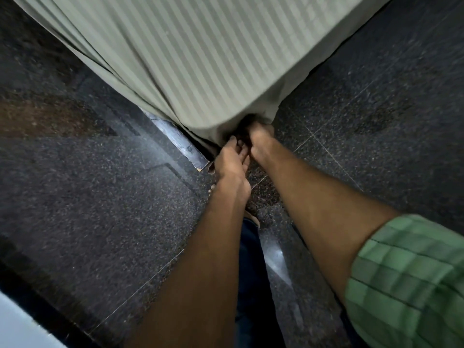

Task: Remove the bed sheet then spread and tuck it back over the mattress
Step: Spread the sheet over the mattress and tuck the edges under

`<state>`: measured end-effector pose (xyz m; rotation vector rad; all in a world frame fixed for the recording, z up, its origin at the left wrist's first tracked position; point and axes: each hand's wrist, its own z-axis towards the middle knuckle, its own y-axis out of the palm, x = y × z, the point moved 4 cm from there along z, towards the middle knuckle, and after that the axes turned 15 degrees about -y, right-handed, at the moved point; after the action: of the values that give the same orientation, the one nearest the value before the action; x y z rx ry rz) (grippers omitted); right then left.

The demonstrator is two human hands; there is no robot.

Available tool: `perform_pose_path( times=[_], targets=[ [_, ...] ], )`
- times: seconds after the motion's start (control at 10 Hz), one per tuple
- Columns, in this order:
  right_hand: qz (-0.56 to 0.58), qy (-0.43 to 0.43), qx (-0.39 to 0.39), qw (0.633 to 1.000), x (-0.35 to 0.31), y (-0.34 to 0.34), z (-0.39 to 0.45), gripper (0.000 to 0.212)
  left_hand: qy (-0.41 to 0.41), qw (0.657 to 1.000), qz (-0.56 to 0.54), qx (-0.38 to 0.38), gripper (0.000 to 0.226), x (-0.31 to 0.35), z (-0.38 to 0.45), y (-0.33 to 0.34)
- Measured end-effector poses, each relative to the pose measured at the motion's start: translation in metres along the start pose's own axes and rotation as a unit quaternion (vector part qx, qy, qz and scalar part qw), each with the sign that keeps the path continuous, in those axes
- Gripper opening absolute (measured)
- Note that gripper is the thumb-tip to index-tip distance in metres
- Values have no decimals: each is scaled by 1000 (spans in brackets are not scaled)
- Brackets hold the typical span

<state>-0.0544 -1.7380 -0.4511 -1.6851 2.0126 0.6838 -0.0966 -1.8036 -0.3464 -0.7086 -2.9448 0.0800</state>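
Sleeve: green checked sleeve (406,280) of my right arm sits closest to the lens, rolled above the forearm.
Landmark: bed corner (227,131), the point I place everything else against.
Bed sheet: pale striped bed sheet (190,69) covers the mattress top beyond the corner and drapes down over the side to the left of it; the mattress itself is hidden under the cloth.
Right hand: my right hand (261,138) reaches in at the corner, fingers curled up under the hanging hem; I judge it grips a fold there, but the fingertips are lost in shadow.
Left hand: my left hand (232,160) is just beside the right one, nearer me than the corner, fingers loosely extended toward the cloth; whether it pinches any fabric I cannot tell.
Progress: I judge the sheet already back on and spread, since it lies fairly flat across the top; this corner looks like the tucking stage.
Left to do: the loose drape left of the corner hangs untucked, with folds, so that side needs pushing under; other corners are out of view.
Bed frame: a strip of metal frame (175,139) shows below the drape, left of the corner.
Floor: dark speckled stone floor (100,202) with thin joints surrounds the corner on every side.
Room: dim light, glare patches on the floor; a pale edge (22,327) far from the corner, bottom left, unidentifiable.
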Motion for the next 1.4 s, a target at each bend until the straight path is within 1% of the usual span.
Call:
perform_pose_path(
  times=[0.1,0.2,0.3,0.4,0.5,0.6,0.7,0.8,0.9,1.0,1.1,1.2,1.3,1.4],
  targets=[
    [-154,-39,-5,987,-5,-9,19,30,-12,998,55,-1,19,7,5,8],
    [-361,-71,-25,930,-10,-19,19,40,-8,998,55,28,21,7,7,11],
    [-442,-60,0,895,1,-40,12,45,-18,988,140,64,25,-3,13,4],
    [-464,-66,-6,884,7,-44,18,47,-53,989,135,7,33,-15,22,3],
    [-457,-81,1,886,-4,-28,24,43,-39,997,10,-61,41,-8,35,6],
    [-440,-80,65,892,-18,-11,36,41,-26,988,-128,-85,45,10,39,11],
    [-437,-79,64,894,-23,-17,22,43,-43,990,-114,-74,34,10,34,15],
    [-450,-68,78,887,-9,-42,7,43,-60,996,-28,-59,34,-9,23,9],
    [-468,-73,94,875,-4,-45,-3,42,-54,997,-10,-54,42,-26,16,-3],
    [-469,-84,110,872,-10,-32,5,41,-34,998,-16,-45,41,-27,22,-15],
    [-415,-99,116,897,-21,-15,25,36,-8,998,-42,-45,40,-17,41,-23],
    [-300,-49,72,950,-1,-25,41,34,9,997,-63,-46,38,-11,56,-23],
    [-188,-55,38,980,11,-45,12,11,20,996,-59,-61,35,-16,61,-13],
    [-110,-29,-1,994,21,-51,-8,9,30,994,-71,-72,28,-11,58,-2]
  ],
)
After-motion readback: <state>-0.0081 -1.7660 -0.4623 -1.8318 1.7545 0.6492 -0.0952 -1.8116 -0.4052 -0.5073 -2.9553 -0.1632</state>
